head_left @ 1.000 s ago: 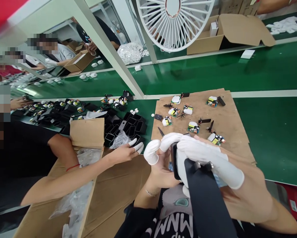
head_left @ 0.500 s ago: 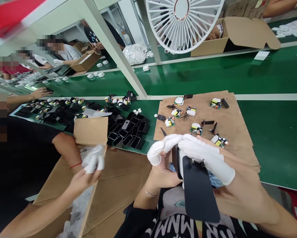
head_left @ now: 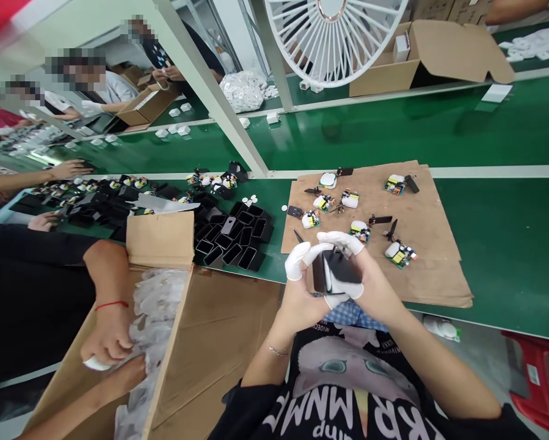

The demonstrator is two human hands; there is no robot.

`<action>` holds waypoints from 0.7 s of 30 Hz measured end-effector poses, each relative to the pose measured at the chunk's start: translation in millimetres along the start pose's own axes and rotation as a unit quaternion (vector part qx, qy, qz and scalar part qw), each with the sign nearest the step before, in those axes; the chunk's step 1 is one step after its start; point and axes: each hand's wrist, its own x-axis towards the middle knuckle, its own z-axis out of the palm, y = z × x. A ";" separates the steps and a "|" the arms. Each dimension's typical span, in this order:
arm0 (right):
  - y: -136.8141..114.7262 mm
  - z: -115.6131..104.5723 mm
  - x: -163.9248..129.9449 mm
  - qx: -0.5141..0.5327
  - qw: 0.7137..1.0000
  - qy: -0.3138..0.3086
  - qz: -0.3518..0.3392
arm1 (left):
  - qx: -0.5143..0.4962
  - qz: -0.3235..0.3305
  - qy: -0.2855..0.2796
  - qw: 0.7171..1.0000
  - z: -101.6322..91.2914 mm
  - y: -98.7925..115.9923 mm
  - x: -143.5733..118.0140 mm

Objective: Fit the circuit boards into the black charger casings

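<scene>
Head view: both hands, left hand point(head_left: 301, 293) and right hand point(head_left: 370, 284), clasp a small black rigid plastic housing point(head_left: 331, 272), apparently with a white insert, above the brown cardboard sheet point(head_left: 434, 250). It is probably light, stiff and smooth; grip its flat sides.

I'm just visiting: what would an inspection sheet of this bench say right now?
Surface: green conveyor belt with a cardboard sheet on it.
Job's things: black charger casing, held in both hands above the sheet's near edge.
Clutter: small circuit boards on the sheet; empty black casings to the left.
Grippers: left hand and right hand, white finger cots, closed on the casing.
Cables: nothing seen.
Surroundings: white fan, open cardboard box, co-worker's hand in plastic bags.
</scene>
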 end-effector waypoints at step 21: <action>72.0 20.0 -70.7 -0.377 0.917 -0.128 0.005 | 0.110 0.044 -0.025 0.993 -14.1 -19.9 -81.0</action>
